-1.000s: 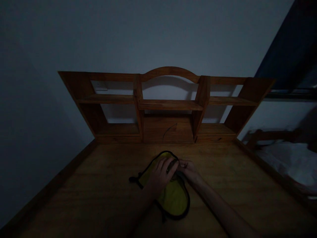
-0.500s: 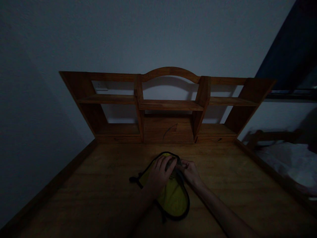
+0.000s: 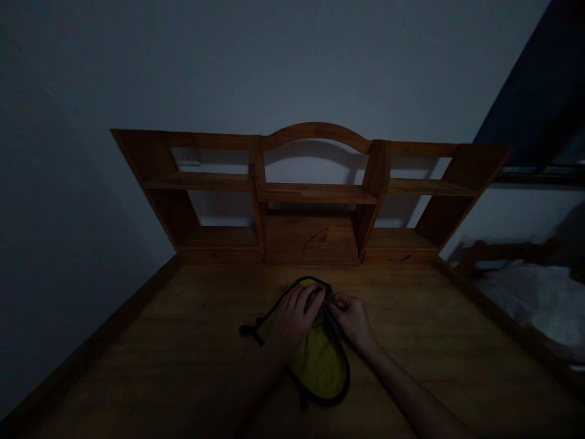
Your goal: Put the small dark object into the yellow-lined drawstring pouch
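Note:
A yellow cloth pouch [image 3: 320, 366] with black edging lies on the wooden desk, black loops or straps sticking out on its left side. My left hand [image 3: 292, 320] rests on the upper part of the pouch, its fingers stretched out and a little apart, pressing on the fabric. At the pouch's upper right edge, my right hand [image 3: 351, 314] is closed in a pinch on the dark trim. Whether a zipper pull sits between those fingertips is too dark to tell. A greyish patch shows between the hands, partly covered by the left fingers.
Behind the pouch, a wooden shelf unit [image 3: 317, 194] stands along the back of the desk [image 3: 183, 341], against the wall. A raised wooden rim [image 3: 503, 332] borders the desk's right side. Beyond it lies pale bedding [image 3: 534, 299].
My right fingers have shifted very slightly at the pouch's edge. My left hand and the pouch stay almost the same.

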Demonstrator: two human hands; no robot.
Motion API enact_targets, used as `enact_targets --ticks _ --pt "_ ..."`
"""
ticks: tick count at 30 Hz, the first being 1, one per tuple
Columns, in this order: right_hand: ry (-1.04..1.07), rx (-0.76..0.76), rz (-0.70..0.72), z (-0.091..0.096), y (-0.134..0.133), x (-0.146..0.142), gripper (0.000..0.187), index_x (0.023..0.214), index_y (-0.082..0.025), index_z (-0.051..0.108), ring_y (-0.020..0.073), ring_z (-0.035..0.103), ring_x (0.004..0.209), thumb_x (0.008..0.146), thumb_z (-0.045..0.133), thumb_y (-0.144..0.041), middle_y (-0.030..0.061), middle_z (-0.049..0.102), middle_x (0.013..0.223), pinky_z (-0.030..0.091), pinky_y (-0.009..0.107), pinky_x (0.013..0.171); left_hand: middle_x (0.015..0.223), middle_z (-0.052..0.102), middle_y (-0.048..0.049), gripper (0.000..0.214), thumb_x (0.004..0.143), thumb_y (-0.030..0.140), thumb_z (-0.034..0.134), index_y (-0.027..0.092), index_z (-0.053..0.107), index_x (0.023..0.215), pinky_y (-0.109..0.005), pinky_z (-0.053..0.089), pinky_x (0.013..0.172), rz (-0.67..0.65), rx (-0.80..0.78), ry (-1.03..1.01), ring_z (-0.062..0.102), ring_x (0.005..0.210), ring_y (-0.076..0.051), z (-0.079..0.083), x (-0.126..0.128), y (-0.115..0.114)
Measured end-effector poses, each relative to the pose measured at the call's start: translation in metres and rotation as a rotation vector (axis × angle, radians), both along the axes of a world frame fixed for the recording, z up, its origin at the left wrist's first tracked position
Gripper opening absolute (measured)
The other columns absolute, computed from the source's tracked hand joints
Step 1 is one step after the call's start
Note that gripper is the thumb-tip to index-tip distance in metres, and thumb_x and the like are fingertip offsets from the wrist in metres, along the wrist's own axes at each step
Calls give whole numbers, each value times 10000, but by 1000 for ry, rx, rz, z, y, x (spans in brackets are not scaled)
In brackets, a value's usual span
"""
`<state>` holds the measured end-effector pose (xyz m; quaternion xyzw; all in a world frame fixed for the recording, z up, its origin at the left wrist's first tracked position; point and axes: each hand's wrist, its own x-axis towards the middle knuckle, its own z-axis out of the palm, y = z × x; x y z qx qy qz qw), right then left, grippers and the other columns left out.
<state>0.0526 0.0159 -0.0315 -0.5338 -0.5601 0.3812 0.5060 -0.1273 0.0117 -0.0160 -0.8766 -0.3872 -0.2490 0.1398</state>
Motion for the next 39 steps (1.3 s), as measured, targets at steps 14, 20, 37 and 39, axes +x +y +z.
enact_targets --ticks 14,20,37,39 --pt "-31 68 64 2 1 -3 292 822 -136 681 216 644 725 774 608 -414 45 701 765 500 278 640 1357 418 -150 575 873 185 442 189 307 1431 -494 337 1040 -48 20 -17 402 1238 -312 3 -3 -3" --pt "-47 64 62 -1 1 -3 267 795 -140 671 196 625 676 798 590 -394 26 674 708 483 258 599 1364 412 -143 610 852 179 481 193 298 1434 -509 321 1053 -46 7 3 402 1235 -321 1 -1 -2" --pt "-109 85 79 0 0 -2 251 968 -145 691 202 631 706 811 546 -276 38 704 788 503 274 676 1357 426 -140 598 870 169 462 196 286 1440 -496 314 1066 -11 -21 30 405 1242 -306 3 0 -2" --pt "-104 80 73 0 0 -2 257 961 -141 690 205 638 720 810 548 -292 48 710 811 502 271 663 1353 431 -139 593 873 173 460 200 286 1440 -498 313 1066 -6 -18 23 407 1240 -305 3 0 -2"
